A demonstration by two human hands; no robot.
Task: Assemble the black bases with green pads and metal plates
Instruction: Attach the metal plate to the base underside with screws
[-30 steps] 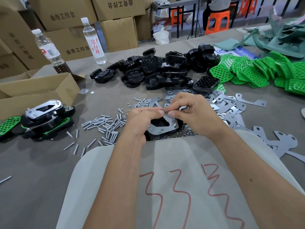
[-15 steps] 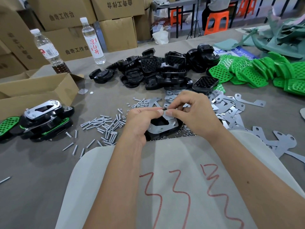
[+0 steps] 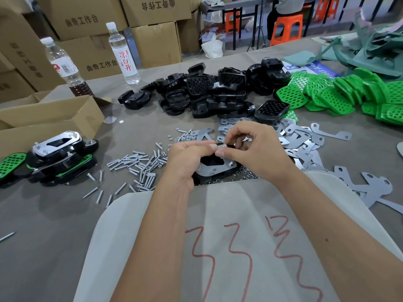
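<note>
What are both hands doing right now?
Left hand: pinching a small metal piece, unclear what.
Right hand: pinching the same piece above the metal plate.

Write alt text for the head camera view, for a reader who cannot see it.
Both hands, left hand and right hand, pinch a small metal fastener over a black base topped with a metal plate. Loose screws lie to the left, with black bases, green pads and metal plates heaped on the grey table beyond.

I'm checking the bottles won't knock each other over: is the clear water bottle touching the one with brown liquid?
Apart. The head view shows cardboard boxes and table between the clear water bottle and the brown-liquid bottle.
</note>
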